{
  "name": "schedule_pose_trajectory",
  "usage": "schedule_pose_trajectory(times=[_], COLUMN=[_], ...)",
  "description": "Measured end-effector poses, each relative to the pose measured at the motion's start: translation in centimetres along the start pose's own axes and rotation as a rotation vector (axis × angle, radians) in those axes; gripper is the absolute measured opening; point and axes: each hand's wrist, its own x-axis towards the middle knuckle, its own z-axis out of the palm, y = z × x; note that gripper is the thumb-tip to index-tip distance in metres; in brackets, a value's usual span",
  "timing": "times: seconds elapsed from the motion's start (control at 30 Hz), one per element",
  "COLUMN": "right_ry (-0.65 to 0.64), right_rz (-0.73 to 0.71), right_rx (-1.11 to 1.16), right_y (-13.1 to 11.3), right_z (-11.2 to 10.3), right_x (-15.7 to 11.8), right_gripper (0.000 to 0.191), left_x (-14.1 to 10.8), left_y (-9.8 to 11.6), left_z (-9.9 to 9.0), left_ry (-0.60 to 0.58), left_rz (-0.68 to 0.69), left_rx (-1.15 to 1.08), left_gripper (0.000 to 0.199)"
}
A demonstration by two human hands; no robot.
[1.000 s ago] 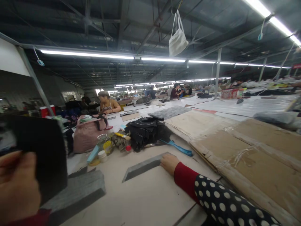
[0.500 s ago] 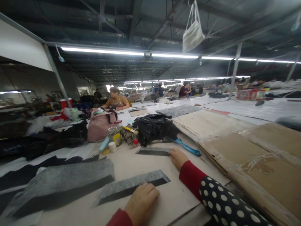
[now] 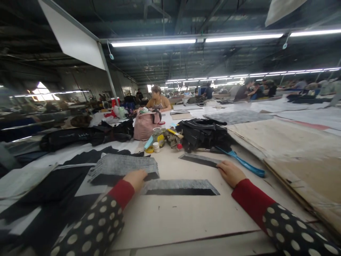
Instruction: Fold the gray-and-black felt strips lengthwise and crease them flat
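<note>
My left hand (image 3: 136, 179) reaches to the near right part of a stack of grey and black fabric pieces (image 3: 125, 165), its fingers bent together over the edge. What they hold, if anything, is hidden. In my right hand (image 3: 231, 172), the closed fingertips grip the right end of a narrow grey and black fabric strip (image 3: 197, 158), which lies flat on the board. Between the hands, a second fabric strip (image 3: 183, 187) lies nearer to me, its left end close to my left hand.
Behind the strips are a pile of black pieces (image 3: 202, 133), a blue strap (image 3: 246, 163), a glass jar (image 3: 158, 137), a brush (image 3: 174, 133) and a pink bag (image 3: 146, 124). Brown cardboard sheets (image 3: 306, 177) lie right. Another person (image 3: 159, 101) sits across the table.
My left hand has moved left, from the near strip to the stack. The right hand stays at the far strip's end. The view has turned left.
</note>
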Motion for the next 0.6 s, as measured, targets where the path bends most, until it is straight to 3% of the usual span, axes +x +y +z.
schedule_pose_trajectory(times=[0.1, 0.17, 0.37, 0.47, 0.6], right_ry=[-0.003, -0.026, -0.213, -0.267, -0.258], right_rz=[-0.076, -0.164, -0.514, -0.598, -0.533], right_rx=[0.029, 0.071, 0.169, 0.128, 0.056], right_y=[-0.9, -2.8, -12.6, -15.9, -16.9], right_z=[-0.5, -1.5, -4.4, -3.5, -1.5], right_x=[-0.1, -0.3, -1.4, -1.4, -1.1], right_gripper=[0.029, 0.029, 0.022, 0.019, 0.019], left_x=[-0.1, 0.0, 0.3, 0.0, -0.2], left_y=[-0.1, 0.1, 0.1, 0.1, 0.4], left_z=[0.5, 0.7, 1.0, 1.2, 1.5], left_ry=[0.025, 0.031, 0.052, 0.089, 0.176], left_rz=[0.027, 0.028, 0.044, 0.044, -0.004], left_rx=[-0.013, -0.018, 0.041, 0.042, 0.006], left_gripper=[0.029, 0.027, 0.026, 0.024, 0.023])
